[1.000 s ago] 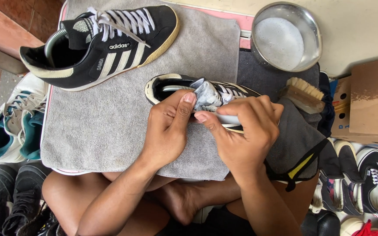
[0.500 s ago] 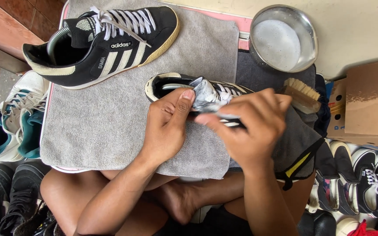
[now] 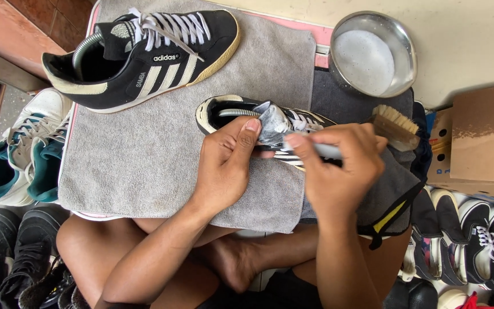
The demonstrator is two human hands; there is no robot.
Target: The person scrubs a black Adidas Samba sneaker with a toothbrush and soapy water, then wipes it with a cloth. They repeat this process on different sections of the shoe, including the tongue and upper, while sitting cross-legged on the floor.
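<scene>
The shoe (image 3: 241, 114) lies on the grey towel (image 3: 144, 166) across your lap, heel to the left. Your left hand (image 3: 227, 163) grips its side, thumb on the pale tongue (image 3: 273, 123). Your right hand (image 3: 338, 169) is clenched on a white brush handle (image 3: 321, 150) and has slid right along the shoe since the earlier frame, now covering the toe. The left hand has stayed put. Beyond the shoe lie its mate (image 3: 144, 51), a steel bowl (image 3: 373, 54) of cloudy water, a wooden brush (image 3: 395, 126) and a cardboard box (image 3: 484, 137). Other shoes (image 3: 24, 149) flank the towel.
</scene>
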